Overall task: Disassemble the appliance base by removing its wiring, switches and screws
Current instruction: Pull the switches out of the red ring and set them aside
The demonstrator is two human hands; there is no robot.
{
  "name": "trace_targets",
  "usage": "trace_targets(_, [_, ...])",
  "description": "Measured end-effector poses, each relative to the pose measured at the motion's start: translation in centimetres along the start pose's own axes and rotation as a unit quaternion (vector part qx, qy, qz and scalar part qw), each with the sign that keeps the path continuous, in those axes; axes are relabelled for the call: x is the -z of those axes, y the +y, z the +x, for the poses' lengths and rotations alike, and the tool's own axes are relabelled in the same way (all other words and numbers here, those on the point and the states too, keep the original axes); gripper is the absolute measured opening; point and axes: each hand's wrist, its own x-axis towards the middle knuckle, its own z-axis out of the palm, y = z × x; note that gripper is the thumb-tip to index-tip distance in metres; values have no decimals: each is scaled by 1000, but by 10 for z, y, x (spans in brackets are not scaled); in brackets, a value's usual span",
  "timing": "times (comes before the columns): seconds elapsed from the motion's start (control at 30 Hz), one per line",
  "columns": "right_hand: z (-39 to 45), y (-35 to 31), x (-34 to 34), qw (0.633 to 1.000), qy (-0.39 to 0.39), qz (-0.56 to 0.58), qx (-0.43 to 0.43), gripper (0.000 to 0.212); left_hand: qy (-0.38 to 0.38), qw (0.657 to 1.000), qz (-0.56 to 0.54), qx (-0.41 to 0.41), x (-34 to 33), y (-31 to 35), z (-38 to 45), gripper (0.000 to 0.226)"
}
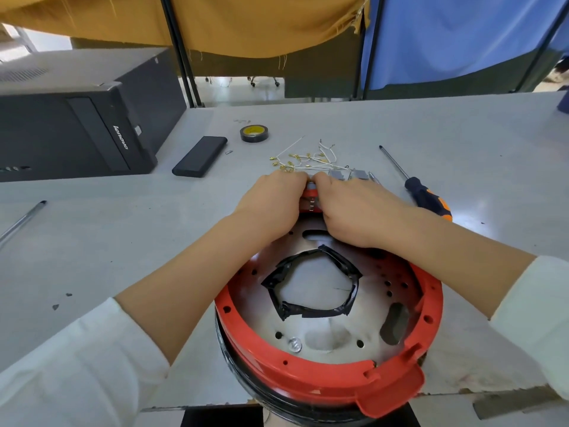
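From the head view, we see the appliance base [329, 328] at the near edge of the bench [123, 241], overhanging it a little. Our left hand [274, 204] and right hand [348, 211] meet at its far rim, fingers curled around a small switch part [311, 197]. Loose wires [308, 160] and grey switches [348, 175] already lie just behind, so we judge the wiring mostly removed; some screws probably remain. The screwdriver [426, 197] waits near on the right. The bench beside the base leaves room.
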Motion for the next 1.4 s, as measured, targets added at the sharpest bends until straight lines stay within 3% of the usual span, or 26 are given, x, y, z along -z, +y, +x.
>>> trace_targets(0.3, [2,0,-6,997,42,45,-37,10,33,998,54,8,-5,2,-7,29])
trace_targets(0.4, [6,4,-2,986,-12,144,-84,32,45,998,42,11,-7,-1,-7,23])
trace_targets(0.53, [15,3,7,907,-35,398,-135,19,47,999,12,9,-9,-3,-5,25])
trace_targets(0.63, [22,7,13,874,-63,452,-169,16,56,998,-3,17,-11,-3,-3,28])
trace_targets(0.7, [24,13,16,813,-122,537,-188,14,64,998,-7,19,-12,-3,-3,29])
trace_targets(0.77, [24,19,18,759,-182,591,-205,27,65,998,-9,11,-13,-4,-2,29])
trace_targets(0.87, [28,25,12,733,-198,617,-205,31,62,998,-7,2,-14,-6,-1,31])
trace_targets(0.97, [33,28,11,765,-121,601,-196,18,58,998,-10,-9,-14,-7,-1,45])
trace_targets(1.1, [45,58,26,830,54,528,-173,28,54,998,-7,-8,-16,-7,-2,47])
trace_targets(1.17, [45,78,33,882,26,445,-150,26,42,999,0,-13,-16,-8,-2,36])
trace_targets(1.27, [42,95,24,956,-102,255,-105,26,24,1000,8,-15,-15,-8,-1,26])
trace_targets(1.33, [42,98,11,971,-131,181,-83,28,20,1000,12,-16,-14,-6,0,23])
trace_targets(1.4, [43,103,2,969,-139,184,-91,28,20,1000,17,-17,-13,-6,-1,21])
